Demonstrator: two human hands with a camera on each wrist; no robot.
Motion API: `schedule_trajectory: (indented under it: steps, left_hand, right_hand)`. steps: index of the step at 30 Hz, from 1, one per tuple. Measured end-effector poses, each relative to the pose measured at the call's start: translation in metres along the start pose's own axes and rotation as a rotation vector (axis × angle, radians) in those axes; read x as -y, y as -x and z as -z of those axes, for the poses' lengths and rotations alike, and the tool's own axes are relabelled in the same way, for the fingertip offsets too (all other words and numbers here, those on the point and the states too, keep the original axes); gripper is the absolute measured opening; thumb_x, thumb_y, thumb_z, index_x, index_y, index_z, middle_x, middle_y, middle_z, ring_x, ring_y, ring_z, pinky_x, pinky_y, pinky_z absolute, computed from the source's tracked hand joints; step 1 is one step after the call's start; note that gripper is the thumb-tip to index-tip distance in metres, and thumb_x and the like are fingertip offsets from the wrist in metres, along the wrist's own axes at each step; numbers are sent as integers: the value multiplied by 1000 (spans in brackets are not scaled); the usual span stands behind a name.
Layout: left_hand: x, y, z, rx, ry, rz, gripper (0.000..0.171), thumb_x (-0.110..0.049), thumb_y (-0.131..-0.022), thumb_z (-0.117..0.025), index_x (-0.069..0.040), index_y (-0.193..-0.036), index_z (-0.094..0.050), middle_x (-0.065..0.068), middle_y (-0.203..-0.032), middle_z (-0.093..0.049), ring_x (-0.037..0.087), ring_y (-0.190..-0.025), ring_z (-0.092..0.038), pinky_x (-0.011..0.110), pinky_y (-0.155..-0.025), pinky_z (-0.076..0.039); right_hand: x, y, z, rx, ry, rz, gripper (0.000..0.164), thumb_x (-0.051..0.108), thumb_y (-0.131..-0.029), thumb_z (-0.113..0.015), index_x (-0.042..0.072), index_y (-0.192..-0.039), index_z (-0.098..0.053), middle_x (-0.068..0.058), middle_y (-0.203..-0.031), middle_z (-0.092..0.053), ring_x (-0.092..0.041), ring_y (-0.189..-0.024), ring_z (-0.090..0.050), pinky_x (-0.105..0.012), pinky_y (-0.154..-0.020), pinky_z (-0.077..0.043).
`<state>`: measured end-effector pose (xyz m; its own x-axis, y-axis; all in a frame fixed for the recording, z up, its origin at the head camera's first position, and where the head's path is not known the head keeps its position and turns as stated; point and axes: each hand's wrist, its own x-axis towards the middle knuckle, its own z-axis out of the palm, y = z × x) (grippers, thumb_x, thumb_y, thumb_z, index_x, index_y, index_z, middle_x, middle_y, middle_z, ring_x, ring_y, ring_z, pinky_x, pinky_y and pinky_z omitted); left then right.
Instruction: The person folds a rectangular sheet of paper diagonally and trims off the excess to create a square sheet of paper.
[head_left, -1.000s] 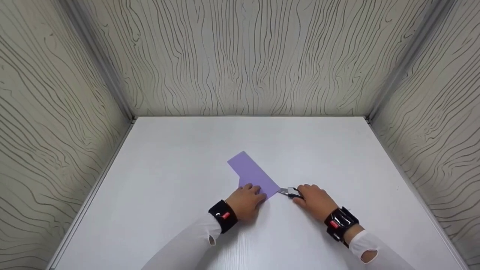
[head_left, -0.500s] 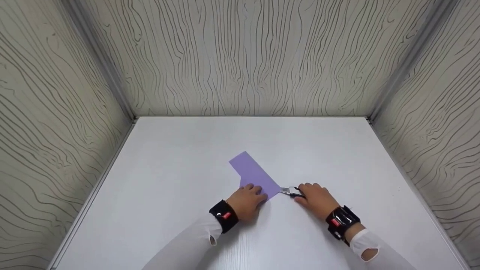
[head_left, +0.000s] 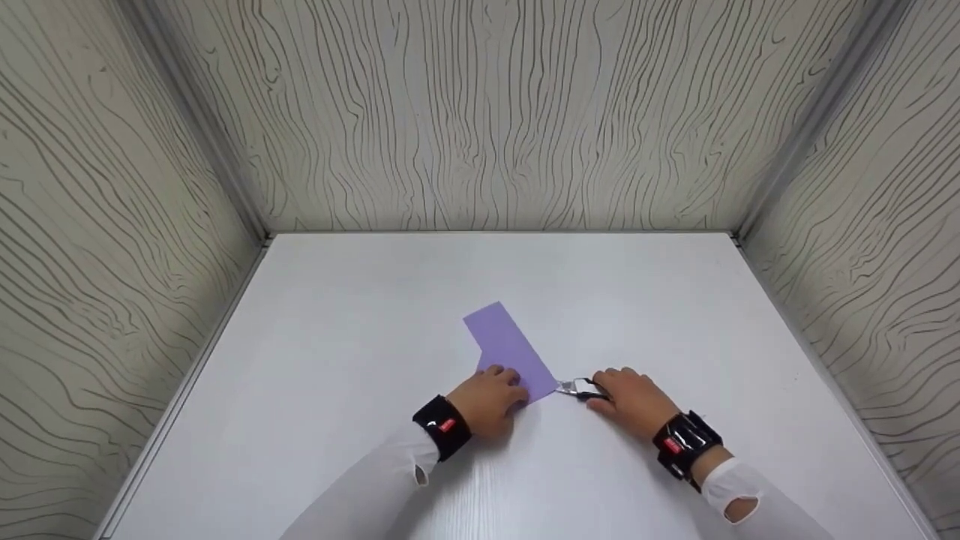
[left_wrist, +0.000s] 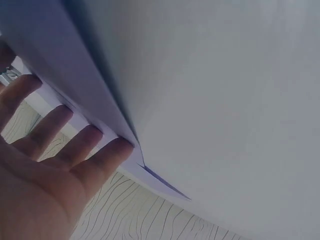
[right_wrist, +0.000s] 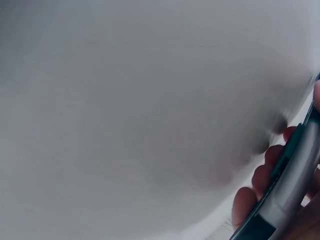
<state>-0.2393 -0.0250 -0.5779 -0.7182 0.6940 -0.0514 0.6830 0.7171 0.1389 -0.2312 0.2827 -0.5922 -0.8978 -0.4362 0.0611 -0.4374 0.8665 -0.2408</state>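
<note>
A purple sheet of paper point(head_left: 504, 346), notched on its left side, lies slantwise on the white table. My left hand point(head_left: 486, 403) rests on its near part, fingertips pressing it down; the left wrist view shows these fingertips point(left_wrist: 120, 146) along the paper's edge point(left_wrist: 90, 82). My right hand point(head_left: 636, 403) grips a plier-shaped hand tool point(head_left: 576, 387) with a silver head and dark handles. The tool's tip is right at the paper's right corner. In the right wrist view, fingers curl round its silver and dark green handle point(right_wrist: 292, 182).
The white tabletop point(head_left: 360, 315) spreads around both hands. Panels with a wood-grain pattern point(head_left: 480, 120) stand at the back and on both sides, joined by grey corner posts point(head_left: 202, 127).
The paper has turned slightly clockwise, its far end shifting right. My left hand has moved a little to the left. My right hand stays at the paper's corner, with the tool slightly lower.
</note>
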Motion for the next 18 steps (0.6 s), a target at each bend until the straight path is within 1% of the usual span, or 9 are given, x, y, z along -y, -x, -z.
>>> schedule_trajectory:
  steps: [3, 5, 8, 11, 13, 15, 18]
  left_hand:
    - [4, -3, -2, -20, 22, 10, 21, -24, -100, -71, -23, -119, -79, 3, -130, -69, 27, -123, -63, 45, -109, -55]
    - [6, -5, -3, -42, 24, 25, 18, -27, -102, -71, -21, -116, -79, 3, -122, -70, 25, -116, -63, 42, -103, -57]
    - [7, -10, -7, -79, 13, 52, 24, -32, -105, -68, -19, -124, -75, 2, -116, -71, 24, -110, -64, 41, -97, -59]
    - [5, -13, -11, -107, -17, 85, 38, -38, -106, -67, -17, -138, -69, 4, -121, -72, 25, -113, -64, 43, -97, -59]
    - [4, -14, -14, -110, -40, 111, 45, -42, -105, -67, -17, -142, -67, 6, -126, -70, 26, -117, -63, 45, -99, -58]
    - [3, -13, -16, -120, -53, 133, 46, -45, -104, -69, -16, -140, -69, 9, -129, -68, 27, -118, -62, 47, -99, -58]
    - [3, -12, -18, -137, -56, 160, 41, -45, -103, -70, -16, -132, -72, 12, -135, -64, 30, -124, -61, 48, -102, -57]
  right_hand:
    - [1, 2, 0, 22, -9, 37, 23, 37, -101, -76, 17, -101, -63, 10, -81, -51, -11, -78, -48, -31, -68, -42]
    - [5, 3, 0, 35, -20, 54, 24, 38, -101, -75, 18, -100, -62, 11, -80, -48, -10, -77, -45, -29, -67, -40]
    - [10, 4, -1, 44, -18, 68, 25, 39, -101, -75, 18, -100, -62, 11, -81, -48, -10, -77, -45, -29, -66, -39]
    - [16, 4, -1, 45, -3, 78, 26, 40, -101, -74, 16, -103, -63, 10, -83, -51, -11, -78, -47, -30, -66, -41]
    - [18, 4, -2, 37, 14, 89, 28, 40, -101, -74, 14, -105, -65, 9, -84, -53, -11, -78, -48, -30, -66, -43]
    - [19, 5, -3, 25, 33, 104, 30, 40, -102, -74, 12, -108, -66, 8, -85, -54, -12, -78, -48, -31, -66, -43]
    - [19, 5, -4, 8, 58, 106, 31, 40, -102, -73, 11, -110, -67, 7, -85, -54, -12, -78, -48, -31, -66, -43]
